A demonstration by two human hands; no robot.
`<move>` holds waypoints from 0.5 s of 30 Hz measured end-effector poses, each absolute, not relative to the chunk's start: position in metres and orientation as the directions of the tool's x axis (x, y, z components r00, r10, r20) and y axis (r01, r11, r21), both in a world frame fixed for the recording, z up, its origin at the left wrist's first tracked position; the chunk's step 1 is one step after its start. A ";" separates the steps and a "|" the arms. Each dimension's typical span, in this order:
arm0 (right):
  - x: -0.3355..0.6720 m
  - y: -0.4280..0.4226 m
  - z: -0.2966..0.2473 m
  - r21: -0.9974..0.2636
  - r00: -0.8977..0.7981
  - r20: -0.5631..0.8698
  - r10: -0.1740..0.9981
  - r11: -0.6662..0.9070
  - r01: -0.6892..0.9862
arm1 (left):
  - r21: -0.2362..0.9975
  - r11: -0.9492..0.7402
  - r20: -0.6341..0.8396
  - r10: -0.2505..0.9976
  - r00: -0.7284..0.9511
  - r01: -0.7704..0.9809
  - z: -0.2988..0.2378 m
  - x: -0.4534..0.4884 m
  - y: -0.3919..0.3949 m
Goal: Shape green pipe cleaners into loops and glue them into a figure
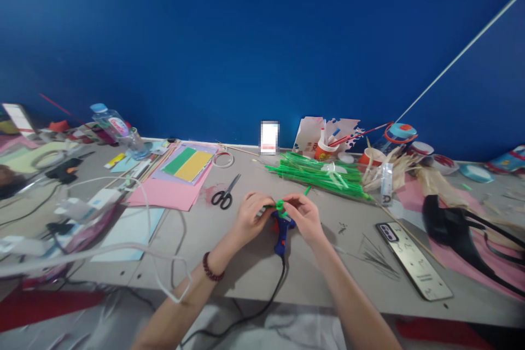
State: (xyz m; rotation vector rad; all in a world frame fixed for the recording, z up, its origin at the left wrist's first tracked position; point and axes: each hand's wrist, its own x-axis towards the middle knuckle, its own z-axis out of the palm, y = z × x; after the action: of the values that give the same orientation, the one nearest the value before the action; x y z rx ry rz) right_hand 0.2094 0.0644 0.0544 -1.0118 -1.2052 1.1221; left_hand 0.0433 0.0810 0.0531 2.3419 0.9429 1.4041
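Note:
Both hands meet at the middle of the table over a blue glue gun (281,232) lying on its side. My left hand (251,215) and my right hand (302,214) both pinch a small green piece of folded strips (280,207) held between them, just above the gun. A bead bracelet circles my left wrist. The gun's black cord (262,306) runs off the table's front edge toward me.
A pile of green strips (320,174) lies behind the hands. Black scissors (225,194) sit to the left beside pink paper (168,191) and coloured sheets. A phone (413,260) lies at right, a black bag (451,227) beyond it. Cups, a bottle (118,127) and white cables (123,254) crowd the edges.

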 end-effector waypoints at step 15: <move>0.208 0.060 0.053 -0.891 0.006 0.430 0.903 0.423 0.166 | 0.717 -0.665 0.658 0.745 0.109 0.212 0.054 0.038 0.081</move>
State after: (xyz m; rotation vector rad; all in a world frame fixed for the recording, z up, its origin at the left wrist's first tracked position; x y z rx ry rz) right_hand 0.2083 0.0603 0.0533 -1.0048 -1.4708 0.7649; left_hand 0.0378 0.0806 0.0543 1.9457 0.9291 1.5827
